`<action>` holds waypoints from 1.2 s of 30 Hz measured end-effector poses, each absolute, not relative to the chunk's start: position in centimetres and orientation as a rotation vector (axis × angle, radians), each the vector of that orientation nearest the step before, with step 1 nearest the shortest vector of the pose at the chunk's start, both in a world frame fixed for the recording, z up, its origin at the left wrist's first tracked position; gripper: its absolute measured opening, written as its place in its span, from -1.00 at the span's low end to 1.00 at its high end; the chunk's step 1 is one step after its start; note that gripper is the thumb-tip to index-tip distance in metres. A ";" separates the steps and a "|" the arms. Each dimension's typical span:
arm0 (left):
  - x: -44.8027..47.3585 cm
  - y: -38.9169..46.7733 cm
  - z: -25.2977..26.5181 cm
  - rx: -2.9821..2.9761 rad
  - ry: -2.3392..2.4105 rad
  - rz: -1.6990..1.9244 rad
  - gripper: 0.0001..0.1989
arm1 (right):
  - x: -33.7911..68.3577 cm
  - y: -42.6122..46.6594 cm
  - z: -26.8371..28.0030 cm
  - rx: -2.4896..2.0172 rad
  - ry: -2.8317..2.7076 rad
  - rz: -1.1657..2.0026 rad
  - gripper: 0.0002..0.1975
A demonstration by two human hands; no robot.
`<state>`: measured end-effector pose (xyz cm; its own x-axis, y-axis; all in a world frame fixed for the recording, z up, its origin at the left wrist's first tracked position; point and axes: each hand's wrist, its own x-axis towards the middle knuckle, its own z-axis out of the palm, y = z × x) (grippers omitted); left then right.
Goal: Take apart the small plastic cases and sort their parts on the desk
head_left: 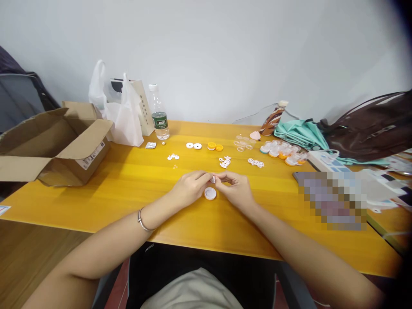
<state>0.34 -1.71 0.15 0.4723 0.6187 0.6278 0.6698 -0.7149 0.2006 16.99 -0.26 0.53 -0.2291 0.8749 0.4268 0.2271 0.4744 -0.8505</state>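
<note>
My left hand and my right hand meet fingertip to fingertip over the table, both pinching one small white plastic part. Its exact kind is too small to make out. Just below the fingers a round white cap with an orange lower edge lies on the table. Beyond my hands are white cut-out plastic pieces, a second cluster of white pieces, and small white parts. Farther back lie white discs and orange rings.
An open cardboard box, white plastic bag and water bottle stand at left. Clear cups, capped clear containers, a brown bottle, teal umbrella and a blurred-out phone-like slab are at right.
</note>
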 end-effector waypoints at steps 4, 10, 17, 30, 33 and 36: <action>0.4 -1.7 -0.1 -2.579 -1.107 -1.088 -0.84 | 17.0 -0.1 0.3 -0.953 -1.702 0.827 -0.91; 0.4 -1.5 -0.3 -2.542 -1.081 -1.071 -0.86 | 16.8 0.0 0.0 -0.968 -1.671 0.873 -0.90; 0.4 -1.6 -0.2 -2.518 -1.068 -1.054 -0.88 | 16.9 0.4 0.1 -0.961 -1.512 1.027 -0.90; -0.1 -0.4 -0.3 -2.651 -1.376 -1.287 -0.94 | 18.8 4.5 -0.5 -1.008 -1.288 0.986 -0.80; -0.3 -0.3 -0.2 -2.668 -1.391 -1.313 -0.95 | 21.1 7.1 -0.9 -1.146 -1.268 0.766 -0.75; -0.3 -0.3 -0.2 -2.686 -1.357 -1.337 -0.92 | 22.4 8.8 -1.5 -1.269 -1.352 0.719 -0.71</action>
<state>-0.32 -0.29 -0.16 0.3343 0.7296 0.5966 0.6073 -0.6508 0.4557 22.44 8.77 -1.48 0.1666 0.9403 0.2967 0.2796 0.2435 -0.9287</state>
